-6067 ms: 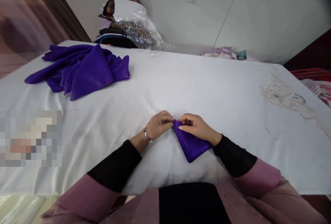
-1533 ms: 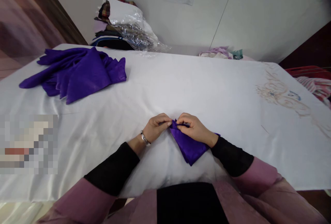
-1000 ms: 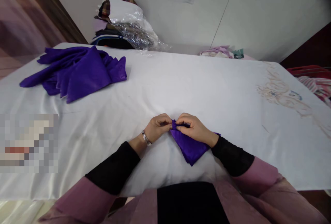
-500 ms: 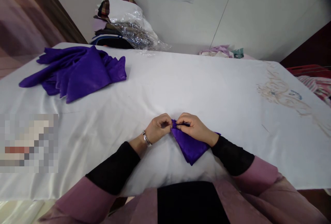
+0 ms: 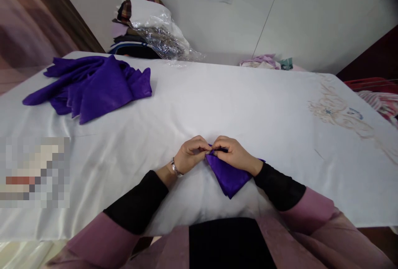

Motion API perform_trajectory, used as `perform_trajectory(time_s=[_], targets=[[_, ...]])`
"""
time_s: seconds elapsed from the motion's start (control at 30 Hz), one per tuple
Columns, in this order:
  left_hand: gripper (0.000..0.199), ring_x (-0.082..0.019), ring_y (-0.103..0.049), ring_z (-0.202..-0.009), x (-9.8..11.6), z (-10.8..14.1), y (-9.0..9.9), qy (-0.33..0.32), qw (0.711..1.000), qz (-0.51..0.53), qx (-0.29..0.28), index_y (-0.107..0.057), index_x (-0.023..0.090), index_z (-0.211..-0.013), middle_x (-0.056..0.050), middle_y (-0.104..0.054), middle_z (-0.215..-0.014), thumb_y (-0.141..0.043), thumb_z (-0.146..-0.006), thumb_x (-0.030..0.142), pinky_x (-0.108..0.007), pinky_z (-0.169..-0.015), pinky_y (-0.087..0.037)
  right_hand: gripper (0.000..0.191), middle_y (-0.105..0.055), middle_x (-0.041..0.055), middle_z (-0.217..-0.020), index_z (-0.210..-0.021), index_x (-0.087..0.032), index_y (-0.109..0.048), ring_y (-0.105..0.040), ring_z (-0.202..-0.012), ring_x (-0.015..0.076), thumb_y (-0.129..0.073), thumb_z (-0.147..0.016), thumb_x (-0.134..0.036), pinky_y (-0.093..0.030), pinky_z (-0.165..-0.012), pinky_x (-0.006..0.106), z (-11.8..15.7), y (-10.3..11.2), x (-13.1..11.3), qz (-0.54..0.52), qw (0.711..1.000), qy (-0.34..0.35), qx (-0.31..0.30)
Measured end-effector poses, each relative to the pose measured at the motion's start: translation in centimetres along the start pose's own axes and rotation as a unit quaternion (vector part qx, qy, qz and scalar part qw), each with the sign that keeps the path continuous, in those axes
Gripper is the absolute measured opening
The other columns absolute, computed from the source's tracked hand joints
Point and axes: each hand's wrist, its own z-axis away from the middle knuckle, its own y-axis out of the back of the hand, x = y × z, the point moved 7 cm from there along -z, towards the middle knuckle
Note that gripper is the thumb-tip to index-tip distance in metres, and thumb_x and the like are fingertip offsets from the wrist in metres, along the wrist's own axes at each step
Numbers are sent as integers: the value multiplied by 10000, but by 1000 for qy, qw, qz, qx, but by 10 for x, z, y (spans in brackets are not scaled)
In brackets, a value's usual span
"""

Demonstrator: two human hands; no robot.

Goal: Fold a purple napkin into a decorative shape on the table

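The folded purple cloth (image 5: 229, 178) lies flat on the tabletop (image 5: 214, 99), straight in front of the person and slightly to the right, with its upper left corner between the two hands. From that corner it spreads under the right hand and down toward the person, so the right hand (image 5: 234, 153) is the nearer one, lying over its upper side, while the left hand (image 5: 193, 153) meets it only at the corner from the left. Both hands are narrow, thumb and fingers pinched on a small gathered bit of purple that shows between the fingertips, nearly touching each other. The cloth's left edge slants from the pinch to a blunt point toward the person; its upper right side is partly covered by the hand and the black cuff (image 5: 281, 188), so I cannot tell its full long axis. What shows is roughly triangular, smooth with a soft sheen, its layers stacked at the lower tip. A larger purple heap (image 5: 102, 86) of similar shiny fabric lies well apart at the far left, loose, with fanned pleats and a pointed front fold. The tabletop wears a glossy white cover, rippled on the left, with pale tan embroidery (image 5: 329, 111) toward the right. A metal bracelet (image 5: 176, 167) circles the left wrist. Behind, a stack of clothes (image 5: 146, 24) sits partly under crinkled clear plastic (image 5: 169, 39).
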Motion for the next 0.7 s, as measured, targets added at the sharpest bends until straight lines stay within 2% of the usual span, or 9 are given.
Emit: perform_trajectory(time_s=[0.17,0.33,0.57,0.7], targets=[[229,-110,-540,-704,0,1,-4,-14,999,-13,-33,-670,222,-1020,-15,-553,-789,-630,-796,252,-256,-652,-467,111,-570,0,-774,-741,-203,-614,-534,-752,139,-565,-752,-104,-419,-707,278,0,0,2,1,1000,-4,-1],[184,-106,-539,-702,-3,2,-6,-20,998,-3,-51,-677,229,-980,-21,-552,-823,-608,-809,227,-237,-623,-460,123,-560,-7,-758,-742,-199,-599,-518,-728,133,-557,-743,-84,-406,-693,272,0,0,4,8,1000,-12,-3],[268,-113,-545,-730,-1,4,-12,-49,994,-32,-91,-635,244,-1063,-26,-548,-869,-542,-830,151,-250,-657,-460,134,-548,-13,-743,-705,-195,-579,-508,-713,125,-537,-764,-82,-401,-679,264,0,-1,6,-4,1000,-15,-2],[163,-113,-538,-712,0,3,-11,-44,995,-42,-82,-635,205,-952,-22,-543,-839,-565,-814,154,-250,-654,-454,143,-565,-8,-760,-725,-198,-602,-522,-730,126,-536,-767,-78,-410,-695,265,0,-2,5,-11,1000,-11,-6]])
